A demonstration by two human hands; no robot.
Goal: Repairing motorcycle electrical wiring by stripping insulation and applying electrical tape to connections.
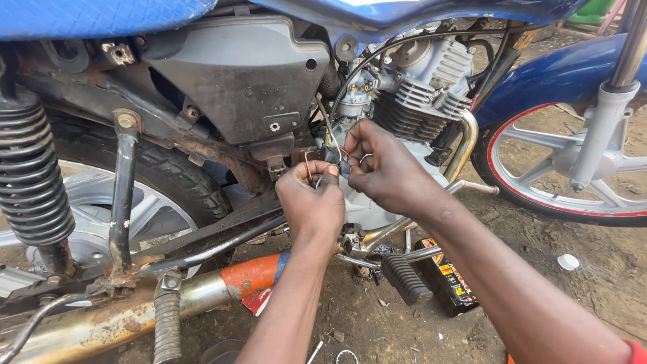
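Observation:
A blue motorcycle stands side-on, its grey side cover (253, 81) above and finned engine (421, 84) to the right. My left hand (311, 202) pinches a thin wire (307, 164) in front of the engine case. My right hand (381, 165) meets it from the right, fingers closed on the same thin wires (335, 138) and a small dark part just below the carburettor (354, 101). Both hands touch at the fingertips. What the wires join to is hidden behind my fingers.
A rusty exhaust pipe (121, 317) runs low at left beside the rear shock spring (30, 175) and rear tyre (172, 175). A black footpeg (404, 278) and a dark bottle (448, 280) lie below my arms. The front wheel (573, 168) stands at right on bare dirt.

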